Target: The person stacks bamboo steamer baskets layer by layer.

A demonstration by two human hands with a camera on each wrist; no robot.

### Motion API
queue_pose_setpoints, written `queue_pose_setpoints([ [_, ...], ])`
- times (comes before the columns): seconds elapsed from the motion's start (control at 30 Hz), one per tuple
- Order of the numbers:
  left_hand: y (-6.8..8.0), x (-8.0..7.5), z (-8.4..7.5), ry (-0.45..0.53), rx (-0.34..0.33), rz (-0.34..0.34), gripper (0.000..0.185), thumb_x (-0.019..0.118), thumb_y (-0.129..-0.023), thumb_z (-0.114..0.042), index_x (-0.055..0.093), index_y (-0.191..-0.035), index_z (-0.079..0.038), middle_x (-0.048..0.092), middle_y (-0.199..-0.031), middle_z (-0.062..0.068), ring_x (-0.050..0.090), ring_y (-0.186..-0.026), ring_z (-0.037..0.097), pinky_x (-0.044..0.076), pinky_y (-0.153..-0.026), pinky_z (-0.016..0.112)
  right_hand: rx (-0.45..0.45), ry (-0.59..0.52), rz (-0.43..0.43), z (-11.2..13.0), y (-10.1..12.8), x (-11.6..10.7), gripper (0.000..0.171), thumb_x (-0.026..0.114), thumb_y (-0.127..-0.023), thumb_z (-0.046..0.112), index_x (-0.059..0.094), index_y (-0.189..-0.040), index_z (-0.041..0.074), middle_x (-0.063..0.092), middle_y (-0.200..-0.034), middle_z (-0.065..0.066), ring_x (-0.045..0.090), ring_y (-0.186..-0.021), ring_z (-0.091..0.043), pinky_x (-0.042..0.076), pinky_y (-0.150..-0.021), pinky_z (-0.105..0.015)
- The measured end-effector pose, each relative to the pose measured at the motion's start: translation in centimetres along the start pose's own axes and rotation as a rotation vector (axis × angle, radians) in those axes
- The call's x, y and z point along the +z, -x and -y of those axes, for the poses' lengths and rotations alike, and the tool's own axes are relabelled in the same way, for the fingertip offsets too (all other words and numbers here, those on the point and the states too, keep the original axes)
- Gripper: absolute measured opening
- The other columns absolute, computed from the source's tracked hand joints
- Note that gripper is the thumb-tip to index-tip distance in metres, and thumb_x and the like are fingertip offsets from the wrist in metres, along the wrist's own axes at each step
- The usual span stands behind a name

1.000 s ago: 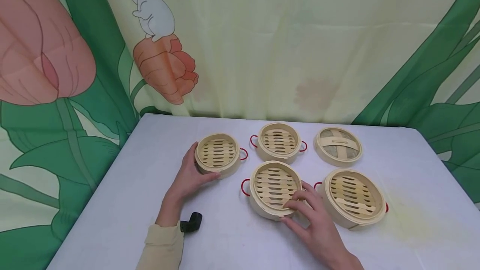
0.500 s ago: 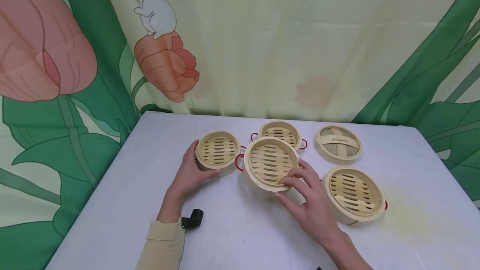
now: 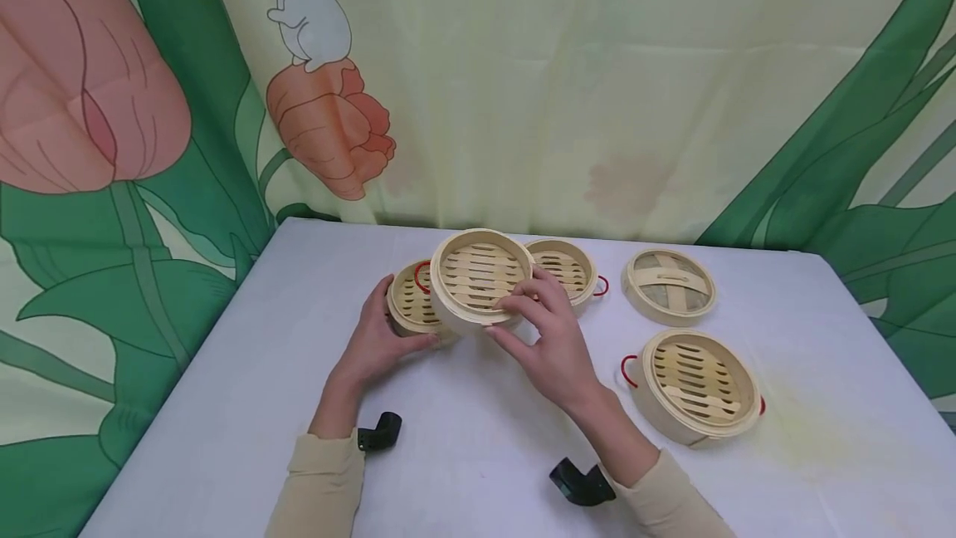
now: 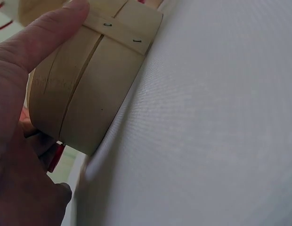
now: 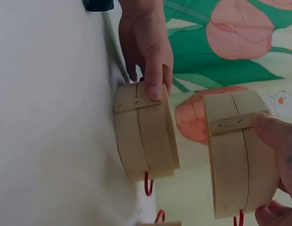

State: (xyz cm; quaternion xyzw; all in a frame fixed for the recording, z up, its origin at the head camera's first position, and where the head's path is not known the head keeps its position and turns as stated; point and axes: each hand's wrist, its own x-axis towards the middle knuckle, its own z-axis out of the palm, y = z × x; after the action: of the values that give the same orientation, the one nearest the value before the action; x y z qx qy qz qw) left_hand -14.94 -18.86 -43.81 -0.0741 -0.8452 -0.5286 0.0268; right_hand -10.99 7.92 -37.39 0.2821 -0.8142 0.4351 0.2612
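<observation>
Hanging behind everything, a printed fabric curtain [image 3: 597, 81] shows pale yellow ground, broad green leaves, pink-orange tulips and a white cartoon rabbit. Below it a table [image 3: 463, 471] lies under a smooth, finely woven white cloth.

Five round bamboo pieces share that cloth, all pale wood with banded, stapled walls. At front right sits the widest steamer basket [image 3: 698, 386], slatted floor up and a red wire handle at each side. Behind it rests a woven steamer lid [image 3: 670, 285] with a flat strap handle across its top. A back steamer basket [image 3: 565, 269] stands near the curtain, partly behind the right hand.

The lifted steamer basket [image 3: 478, 279] hangs above the cloth, tilted toward the camera, overlapping the left steamer basket [image 3: 409, 305] from this view; the right wrist view shows the two apart, the lifted one clear of the table.

The right hand [image 3: 551, 339] grips the lifted basket's near rim, thumb under the wall and fingers curled over the edge, slightly spread. The left hand [image 3: 371, 341] holds the left basket on the table, thumb pressed along its side wall, the other fingers wrapped behind.

Two small black plastic elbow-shaped pieces [image 3: 379, 431] sit at the cream sleeves' wrists.
</observation>
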Motion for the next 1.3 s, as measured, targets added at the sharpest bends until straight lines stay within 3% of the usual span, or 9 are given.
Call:
queue_pose_setpoints([
  [0.17, -0.4, 0.1, 0.3, 0.029, 0.06, 0.0, 0.109, 0.097, -0.066, -0.02, 0.031, -0.152, -0.007, 0.045, -0.14, 0.012, 0.042, -0.129, 0.026, 0.028, -0.11, 0.048, -0.026, -0.024, 0.001, -0.2, -1.6, 1.8, 0.027, 0.089, -0.074, 0.005, 0.073, -0.095, 0.005, 0.058, -0.106, -0.012, 0.041, -0.134, -0.041, 0.028, -0.114, -0.051],
  [0.37, -0.6, 0.2, 0.3, 0.031, 0.076, -0.013, 0.107, 0.098, -0.065, -0.02, 0.034, -0.15, -0.006, 0.047, -0.138, 0.01, 0.045, -0.127, 0.024, 0.031, -0.11, 0.046, -0.042, -0.046, 0.029, -0.5, -2.9, 3.6, 0.025, 0.088, -0.076, 0.008, 0.073, -0.095, 0.004, 0.058, -0.105, -0.012, 0.044, -0.13, -0.04, 0.029, -0.114, -0.047],
  [0.6, -0.5, 0.2, -0.4, 0.041, 0.043, -0.02, 0.111, 0.098, -0.064, -0.015, 0.031, -0.151, -0.003, 0.043, -0.144, 0.016, 0.042, -0.132, 0.027, 0.028, -0.112, 0.046, -0.017, -0.004, 0.078, -0.8, -3.3, 4.9, 0.025, 0.088, -0.078, 0.011, 0.074, -0.097, 0.003, 0.06, -0.105, -0.011, 0.047, -0.129, -0.038, 0.031, -0.113, -0.045],
  [0.9, -0.4, 0.2, 0.3, 0.047, 0.048, -0.013, 0.113, 0.098, -0.065, -0.021, 0.028, -0.153, -0.007, 0.042, -0.147, 0.009, 0.04, -0.135, 0.02, 0.027, -0.114, 0.042, -0.01, 0.046, 0.132, -0.8, -3.3, 6.2, 0.024, 0.088, -0.079, 0.016, 0.075, -0.097, 0.006, 0.06, -0.104, -0.009, 0.05, -0.125, -0.037, 0.037, -0.109, -0.05],
  [1.3, -0.2, 0.1, 0.3, 0.027, 0.037, -0.014, 0.114, 0.097, -0.066, -0.022, 0.026, -0.154, -0.008, 0.04, -0.149, 0.01, 0.038, -0.136, 0.02, 0.025, -0.115, 0.044, 0.032, 0.062, 0.184, -0.3, -3.0, 6.6, 0.025, 0.086, -0.082, 0.018, 0.075, -0.101, 0.006, 0.059, -0.106, -0.009, 0.046, -0.128, -0.034, 0.034, -0.112, -0.044],
])
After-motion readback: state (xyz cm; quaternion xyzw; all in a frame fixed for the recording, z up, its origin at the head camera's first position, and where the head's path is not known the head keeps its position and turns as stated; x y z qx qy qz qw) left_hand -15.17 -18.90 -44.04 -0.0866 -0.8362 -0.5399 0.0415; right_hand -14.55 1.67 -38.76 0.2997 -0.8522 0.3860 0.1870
